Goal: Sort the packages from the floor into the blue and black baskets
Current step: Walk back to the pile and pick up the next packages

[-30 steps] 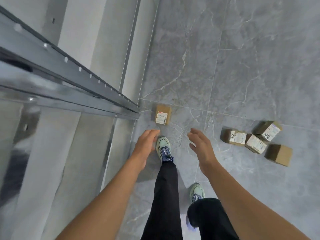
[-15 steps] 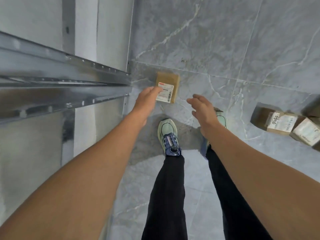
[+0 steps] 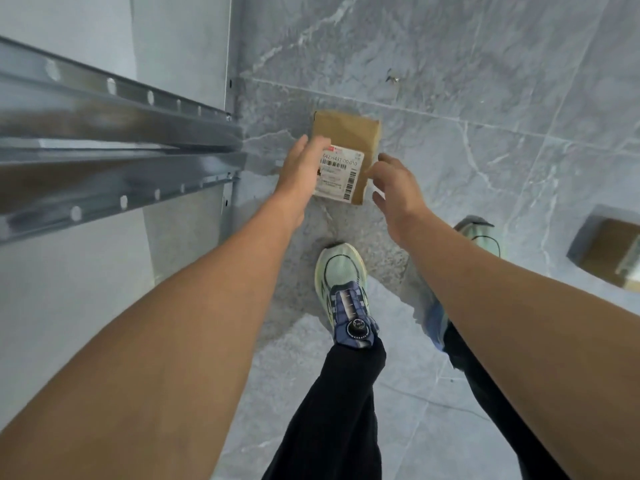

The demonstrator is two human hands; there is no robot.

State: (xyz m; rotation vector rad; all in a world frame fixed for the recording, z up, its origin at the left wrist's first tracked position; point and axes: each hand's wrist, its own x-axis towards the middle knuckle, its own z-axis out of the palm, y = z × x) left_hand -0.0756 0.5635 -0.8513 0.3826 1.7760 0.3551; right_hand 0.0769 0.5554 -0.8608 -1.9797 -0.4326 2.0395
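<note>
Now: pkg (image 3: 346,133) flat on floor tile (image 3: 450,64), by rack (image 3: 121,133) corner. My L hand (image 3: 299,168) fingers straight, over its label edge; R hand (image 3: 394,188) loosely spread, just beside pkg, gripping nothing.

The package (image 3: 346,147) on the floor (image 3: 467,57) is hemmed in at 9 o'clock by the metal shelf rails (image 3: 121,133), whose ends stop near it. The narrow gap there is taken up by the left hand (image 3: 298,168), and the 3 o'clock side by the right hand (image 3: 394,188). Bare tile is found from 12 to 2 o'clock. A shoe (image 3: 343,282) is planted at 6 o'clock, and a second package (image 3: 609,251) lies well apart at 4 o'clock.
</note>
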